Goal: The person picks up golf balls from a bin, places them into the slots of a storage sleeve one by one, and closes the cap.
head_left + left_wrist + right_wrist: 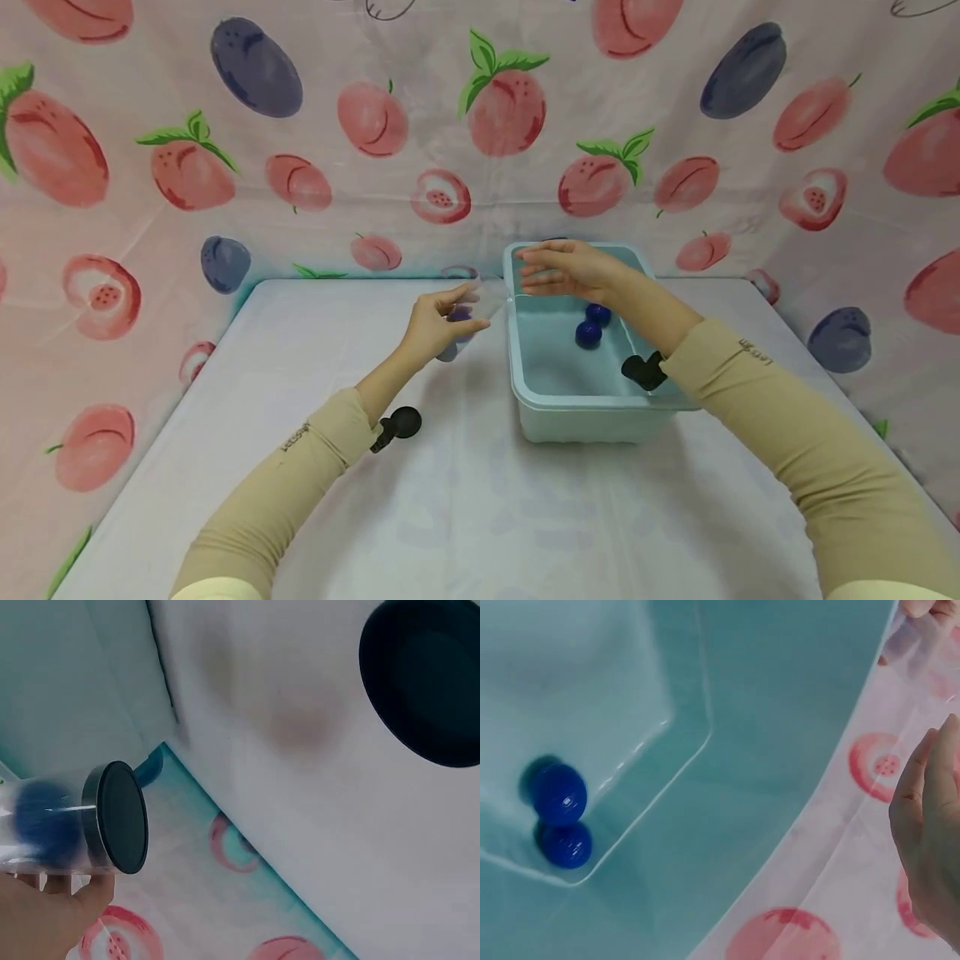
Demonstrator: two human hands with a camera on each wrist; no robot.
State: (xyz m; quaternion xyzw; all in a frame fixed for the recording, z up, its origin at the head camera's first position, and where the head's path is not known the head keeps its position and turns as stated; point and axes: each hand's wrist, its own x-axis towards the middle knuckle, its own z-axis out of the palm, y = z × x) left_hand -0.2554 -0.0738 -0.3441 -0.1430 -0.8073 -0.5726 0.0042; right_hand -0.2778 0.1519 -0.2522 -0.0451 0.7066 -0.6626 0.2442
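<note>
My left hand (435,327) grips a clear plastic cylinder (491,298) with a dark flat end cap (124,817). The cylinder is tilted, its clear end up at the left rim of a pale blue tub (517,358). Inside it, near the capped end, is a blue ball (49,825). Above the back left part of the tub my right hand (566,271) is held with fingers extended, holding nothing. Two shiny blue balls, one nearer (588,335) and one farther (597,314), touch each other on the tub floor.
The tub stands on a white-covered table (465,500), right of the middle. Behind it hangs a fruit-print cloth (442,108). A black device sits at each wrist, the left one (406,422) over the table and the right one (643,372) over the tub.
</note>
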